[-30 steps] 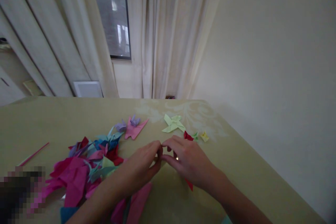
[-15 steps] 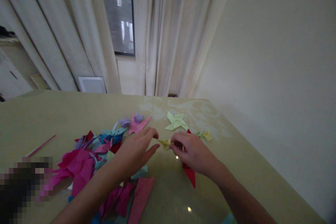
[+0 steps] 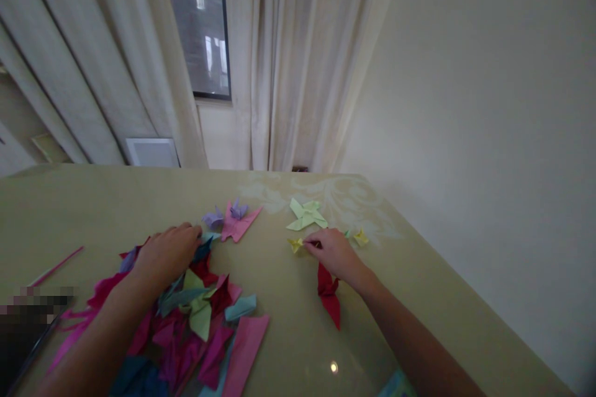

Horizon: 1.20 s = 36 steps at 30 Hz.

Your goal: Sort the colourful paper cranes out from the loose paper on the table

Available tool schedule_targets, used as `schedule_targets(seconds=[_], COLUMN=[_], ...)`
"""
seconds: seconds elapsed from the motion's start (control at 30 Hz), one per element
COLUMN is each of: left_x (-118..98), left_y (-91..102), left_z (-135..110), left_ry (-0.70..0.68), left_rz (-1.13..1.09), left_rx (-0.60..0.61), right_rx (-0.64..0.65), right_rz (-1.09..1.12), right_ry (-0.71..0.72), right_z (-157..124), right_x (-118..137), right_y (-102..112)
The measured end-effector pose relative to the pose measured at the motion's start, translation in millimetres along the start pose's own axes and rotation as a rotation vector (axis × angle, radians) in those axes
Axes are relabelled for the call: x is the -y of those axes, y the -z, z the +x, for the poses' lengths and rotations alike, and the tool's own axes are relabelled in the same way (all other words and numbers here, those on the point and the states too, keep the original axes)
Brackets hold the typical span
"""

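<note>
Between left hand [image 3: 168,252] and right hand [image 3: 334,252], yellow fold [image 3: 295,244] at right fingertips

1. From the right hand [image 3: 333,251], 9 o'clock: yellow fold [image 3: 295,243], then bare surface [image 3: 274,273], wide open.
2. That green pinwheel [image 3: 306,215] crowds its 11 o'clock, red fold [image 3: 329,294] sits at 6.
3. The paper pile [image 3: 195,316] clogs everything round the left hand [image 3: 167,251].

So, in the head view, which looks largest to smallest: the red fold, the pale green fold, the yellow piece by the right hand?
1-2, unranked: red fold and pale green fold look alike in size, and the red one lies nearer the camera.
3: yellow piece, at the fingertips of the right hand, clearly smallest.
</note>
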<state>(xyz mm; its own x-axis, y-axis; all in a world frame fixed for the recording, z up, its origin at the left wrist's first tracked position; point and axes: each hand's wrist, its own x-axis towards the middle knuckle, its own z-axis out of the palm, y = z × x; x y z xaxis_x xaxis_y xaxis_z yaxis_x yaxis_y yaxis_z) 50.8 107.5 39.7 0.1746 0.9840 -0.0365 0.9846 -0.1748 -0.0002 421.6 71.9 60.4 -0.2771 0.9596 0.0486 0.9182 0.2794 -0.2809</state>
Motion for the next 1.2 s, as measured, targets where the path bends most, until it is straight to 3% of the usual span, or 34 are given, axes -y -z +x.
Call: schedule_targets(seconds=[0.17, 0.3, 0.4, 0.5, 0.63, 0.77, 0.87, 1.0, 1.1, 1.2], left_x=[3, -7, -36, -79, -126, -142, -134, -91, -49, -22], left_y=[8.1, 31.6, 52.0, 61.8, 59.2, 57.8, 57.5, 44.2, 23.7, 1.6], left_z=[6, 5, -6, -24, -47, -56, -52, -28, -8, 3], left_ry=[0.046, 0.039, -0.091, -0.311, -0.518, -0.576, -0.577, -0.426, -0.221, -0.126], left_rz=[-0.094, -0.302, -0.626, -0.879, -0.95, -0.944, -0.916, -0.583, -0.218, -0.087], left_rx=[-0.025, -0.167, -0.262, -0.235, -0.181, -0.163, -0.168, -0.222, -0.095, 0.087], right_rx=[-0.006, -0.098, -0.176, -0.204, -0.145, -0.102, -0.092, -0.144, -0.153, -0.161], right_rz=[-0.025, 0.057, 0.248, 0.475, 0.631, 0.625, 0.562, 0.447, 0.44, 0.462], right_ry=[-0.058, 0.0, 0.101, 0.194, 0.265, 0.291, 0.258, 0.13, -0.025, -0.162], right_z=[-4, -12, -21, -31, -41, -49, -56, -73, -93, -115], right_x=[2, 12, 27, 41, 52, 57, 55, 28, -8, -43], right_y=[9, 26, 33, 38, 47, 58, 68, 76, 68, 47])
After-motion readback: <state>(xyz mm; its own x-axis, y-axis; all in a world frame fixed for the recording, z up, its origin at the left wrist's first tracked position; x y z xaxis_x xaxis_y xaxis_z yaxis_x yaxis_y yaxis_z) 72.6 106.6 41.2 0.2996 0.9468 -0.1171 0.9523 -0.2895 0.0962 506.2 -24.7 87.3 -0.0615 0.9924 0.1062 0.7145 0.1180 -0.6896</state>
